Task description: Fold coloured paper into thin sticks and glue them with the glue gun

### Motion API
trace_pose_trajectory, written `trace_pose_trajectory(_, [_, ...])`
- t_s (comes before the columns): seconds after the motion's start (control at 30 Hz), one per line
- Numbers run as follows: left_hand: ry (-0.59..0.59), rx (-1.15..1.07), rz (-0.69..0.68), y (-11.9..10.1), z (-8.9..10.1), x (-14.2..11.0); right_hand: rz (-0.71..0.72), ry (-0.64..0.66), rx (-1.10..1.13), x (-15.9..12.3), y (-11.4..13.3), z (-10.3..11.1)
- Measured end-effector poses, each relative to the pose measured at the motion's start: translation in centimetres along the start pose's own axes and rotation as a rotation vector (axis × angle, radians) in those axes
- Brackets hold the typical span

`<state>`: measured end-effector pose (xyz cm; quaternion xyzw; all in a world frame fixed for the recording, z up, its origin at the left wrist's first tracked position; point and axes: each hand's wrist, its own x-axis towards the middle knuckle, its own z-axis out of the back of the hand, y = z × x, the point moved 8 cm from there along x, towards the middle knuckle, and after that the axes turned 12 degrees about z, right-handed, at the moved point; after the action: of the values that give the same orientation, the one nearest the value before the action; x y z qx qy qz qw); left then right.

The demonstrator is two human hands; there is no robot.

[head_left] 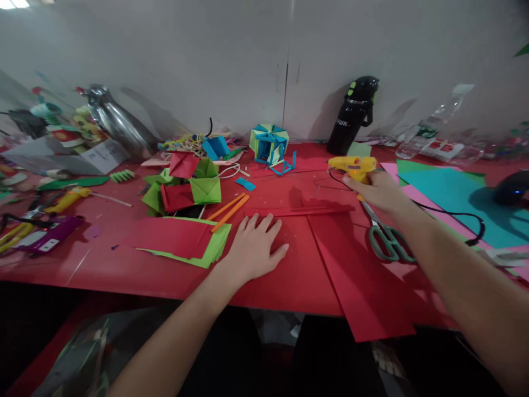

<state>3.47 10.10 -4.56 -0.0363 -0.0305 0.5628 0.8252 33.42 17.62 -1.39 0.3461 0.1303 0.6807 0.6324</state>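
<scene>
My right hand [378, 190] is wrapped around the handle of a yellow hot glue gun [351, 163], whose body points left above the table. Flat on the red tabletop lies my left hand [258, 242], fingers spread, its fingertips at the near edge of a long folded red paper strip [306, 211]. A wide red paper sheet [359, 275] extends from under that strip over the table's front edge. Below my right hand are green-handled scissors [386, 240], partly hidden by my forearm. Two orange paper sticks [230, 209] rest just beyond my left hand.
Stacked red and green paper [177, 237] lies left, below folded red-green paper pieces [185, 184]. A blue-yellow paper lantern [269, 143] stands at the back beside a black bottle [351, 116]. Another glue gun [68, 199] sits far left; coloured sheets [442, 187] lie right.
</scene>
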Motion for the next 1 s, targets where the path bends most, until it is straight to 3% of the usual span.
trace_pose_trajectory(0.07, [-0.002, 0.022, -0.049, -0.3, 0.9, 0.7, 0.042, 0.011, 0.121, 1.3, 0.2, -3.1])
trace_pose_trajectory(0.17, [0.043, 0.079, -0.140, -0.8, 2.0, 2.3, 0.061, -0.055, 0.110, 3.4, -1.0, -5.7])
trace_pose_trajectory(0.27, [0.147, 0.169, -0.191, -0.9, 2.2, 4.2, 0.090, -0.068, 0.026, 5.2, -2.2, -6.7])
trace_pose_trajectory(0.4, [0.158, 0.248, -0.206, -0.9, 2.4, 6.0, 0.063, 0.083, -0.133, 6.2, -3.3, -5.9])
trace_pose_trajectory(0.5, [0.133, 0.270, -0.238, -1.0, 2.2, 6.5, 0.064, 0.073, -0.146, 4.8, -2.2, -3.2])
trace_pose_trajectory(0.6, [0.092, 0.262, -0.292, -1.2, 1.9, 6.6, 0.142, -0.011, -0.180, 2.1, 0.7, -0.7])
trace_pose_trajectory(0.63, [0.078, 0.259, -0.307, -1.2, 1.8, 6.6, 0.206, 0.036, -0.153, 1.2, 2.0, -1.0])
trace_pose_trajectory(0.73, [0.063, 0.258, -0.335, -1.3, 1.6, 6.7, 0.418, 0.313, -0.095, -1.4, 5.2, -4.2])
trace_pose_trajectory(0.8, [0.074, 0.263, -0.334, -1.2, 1.5, 6.7, 0.577, 0.417, -0.139, -2.6, 6.6, -6.5])
trace_pose_trajectory(0.87, [0.092, 0.264, -0.328, -1.0, 1.3, 6.7, 0.661, 0.447, -0.216, -3.0, 7.2, -8.1])
trace_pose_trajectory(1.0, [0.099, 0.244, -0.336, -0.6, 1.2, 6.6, 0.672, 0.445, -0.338, -3.1, 7.2, -9.3])
